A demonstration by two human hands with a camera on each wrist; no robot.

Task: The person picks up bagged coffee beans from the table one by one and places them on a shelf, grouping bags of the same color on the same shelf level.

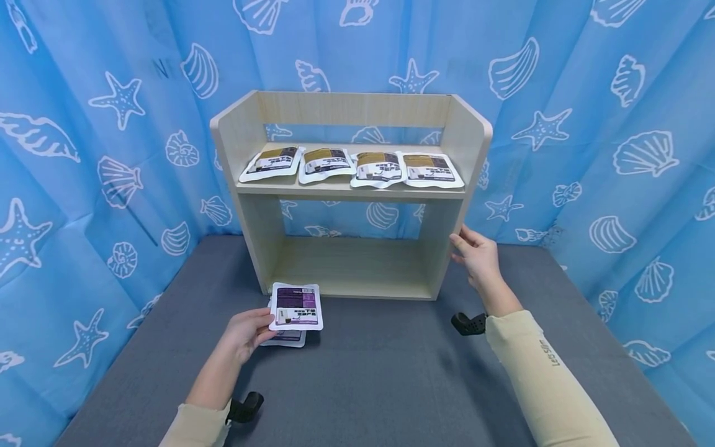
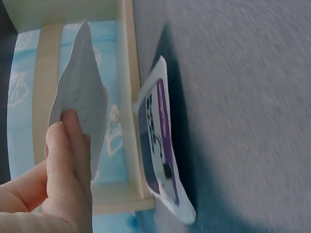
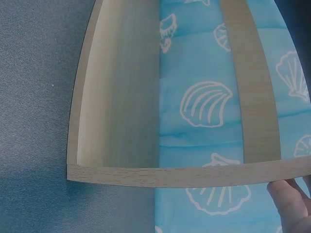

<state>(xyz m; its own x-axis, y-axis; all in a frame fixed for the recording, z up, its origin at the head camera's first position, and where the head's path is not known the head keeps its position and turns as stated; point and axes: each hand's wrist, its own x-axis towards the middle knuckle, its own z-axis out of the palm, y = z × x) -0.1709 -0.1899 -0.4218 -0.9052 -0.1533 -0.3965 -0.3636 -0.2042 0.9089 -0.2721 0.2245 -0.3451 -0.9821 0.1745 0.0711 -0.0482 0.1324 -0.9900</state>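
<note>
My left hand (image 1: 246,332) pinches a flat white pouch with a purple printed label (image 1: 296,307), thumb on the front. The left wrist view shows its plain back, with fingers (image 2: 70,150) against it. Beneath it a similar purple pouch (image 2: 160,145) lies by the shelf's lower front edge, partly covered in the head view. My right hand (image 1: 479,256) touches the outer right side of the pale wooden two-tier shelf (image 1: 357,194), near its front edge. In the right wrist view only some fingertips (image 3: 286,199) show at the panel.
Several white pouches with gold and purple labels (image 1: 380,167) lie side by side on the upper tier. The shelf stands on a grey tabletop (image 1: 380,372). Behind hangs a blue curtain (image 1: 558,74) with white shell and starfish prints.
</note>
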